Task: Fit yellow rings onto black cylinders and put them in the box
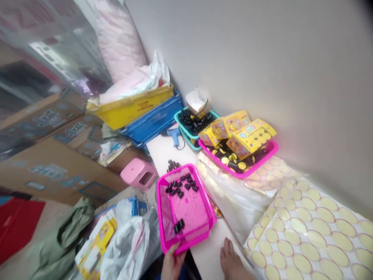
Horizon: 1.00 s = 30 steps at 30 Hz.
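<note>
My left hand (172, 261) grips the near edge of a pink mesh tray (192, 212) that rests on the white table (166, 149). Several small black cylinders (182, 186) lie at the tray's far end, and two more (178, 226) lie near its front. My right hand (230, 259) lies flat on the table beside the tray, fingers stretched out, holding nothing.
A second pink tray (269, 149) holds yellow boxes (244, 138) and black and yellow parts. Behind it stands a teal tray (182, 116) of black parts. Sticker sheets (309, 229) cover the right. A blue glue gun (175, 136), crates, cardboard boxes and a pink stool (139, 174) sit left.
</note>
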Each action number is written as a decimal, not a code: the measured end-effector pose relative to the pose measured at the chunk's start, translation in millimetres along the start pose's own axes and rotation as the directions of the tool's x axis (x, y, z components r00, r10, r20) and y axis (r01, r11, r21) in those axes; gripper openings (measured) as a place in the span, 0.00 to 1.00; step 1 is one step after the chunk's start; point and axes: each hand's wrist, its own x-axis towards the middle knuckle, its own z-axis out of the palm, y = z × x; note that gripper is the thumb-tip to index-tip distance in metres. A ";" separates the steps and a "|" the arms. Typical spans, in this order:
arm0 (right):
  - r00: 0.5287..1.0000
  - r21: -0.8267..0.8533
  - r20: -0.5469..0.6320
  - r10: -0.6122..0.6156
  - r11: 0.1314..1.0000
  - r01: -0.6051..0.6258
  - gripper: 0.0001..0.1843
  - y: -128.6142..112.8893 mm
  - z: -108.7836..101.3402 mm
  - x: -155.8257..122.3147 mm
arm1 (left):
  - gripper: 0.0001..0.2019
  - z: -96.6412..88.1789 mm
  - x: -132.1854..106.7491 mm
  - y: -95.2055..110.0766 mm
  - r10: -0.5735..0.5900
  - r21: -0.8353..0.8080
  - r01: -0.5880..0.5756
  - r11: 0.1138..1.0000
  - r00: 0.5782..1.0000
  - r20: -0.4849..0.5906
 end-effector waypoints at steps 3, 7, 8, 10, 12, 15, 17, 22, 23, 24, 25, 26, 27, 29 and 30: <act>0.996 -0.229 0.016 -0.082 0.970 0.084 0.46 -0.7 0.5 -21.2 | 0.12 4.5 -5.5 -1.9 -0.006 -0.083 0.005 0.997 1.000 -0.008; 0.987 -0.230 0.111 -0.114 0.963 0.137 0.48 3.7 -11.0 -34.0 | 0.14 -1.3 -0.6 -10.4 0.009 -0.188 0.000 0.982 0.999 0.050; 0.988 -0.238 0.116 -0.107 0.962 0.132 0.48 3.5 -12.8 -34.0 | 0.15 -3.7 0.5 -12.6 0.012 -0.207 0.005 0.978 0.997 0.080; 0.989 -0.262 0.119 -0.090 0.958 0.118 0.49 1.6 -13.3 -32.8 | 0.14 -7.9 2.2 -16.0 0.011 -0.232 0.017 0.972 0.993 0.115; 0.991 -0.289 0.113 -0.072 0.952 0.103 0.51 -1.8 -9.9 -31.3 | 0.13 -10.8 4.6 -17.9 0.015 -0.249 0.012 0.968 0.994 0.105; 0.996 -0.340 0.080 -0.036 0.939 0.061 0.51 -7.4 -0.5 -28.5 | 0.14 -13.4 10.5 -19.0 0.012 -0.248 0.004 0.969 0.998 0.064; 0.998 -0.370 0.057 -0.013 0.928 0.033 0.50 -9.8 6.1 -26.0 | 0.15 -14.6 15.2 -19.0 0.002 -0.241 0.012 0.971 0.998 0.057; 0.999 -0.380 0.051 0.009 0.925 0.011 0.50 -10.2 13.7 -21.4 | 0.14 -16.1 25.1 -11.9 -0.019 -0.229 0.042 0.972 0.995 0.103; 0.998 -0.373 0.059 0.010 0.928 0.013 0.51 -10.4 13.3 -21.1 | 0.13 -15.7 26.8 -9.0 -0.024 -0.218 0.048 0.975 0.993 0.112; 0.998 -0.364 0.064 0.012 0.931 0.013 0.51 -11.0 12.4 -21.1 | 0.12 -15.1 28.3 -5.8 -0.026 -0.209 0.051 0.977 0.993 0.118; 0.998 -0.360 0.067 0.015 0.933 0.010 0.52 -12.0 11.0 -21.3 | 0.12 -14.1 29.5 -2.6 -0.028 -0.202 0.052 0.978 0.992 0.120; 0.997 -0.360 0.069 0.019 0.933 0.007 0.52 -13.4 9.3 -21.8 | 0.13 -13.0 30.5 0.5 -0.028 -0.198 0.052 0.979 0.992 0.120; 0.997 -0.364 0.070 0.023 0.931 0.004 0.52 -15.2 7.5 -22.3 | 0.13 -11.9 31.1 3.2 -0.032 -0.195 0.055 0.979 0.992 0.118; 0.997 -0.377 0.069 0.026 0.926 0.002 0.50 -18.8 4.3 -23.5 | 0.13 -10.3 31.4 6.5 -0.044 -0.187 0.066 0.980 0.992 0.120; 0.997 -0.383 0.067 0.026 0.924 0.001 0.50 -20.3 3.3 -23.9 | 0.12 -10.2 31.0 6.9 -0.046 -0.182 0.068 0.981 0.991 0.124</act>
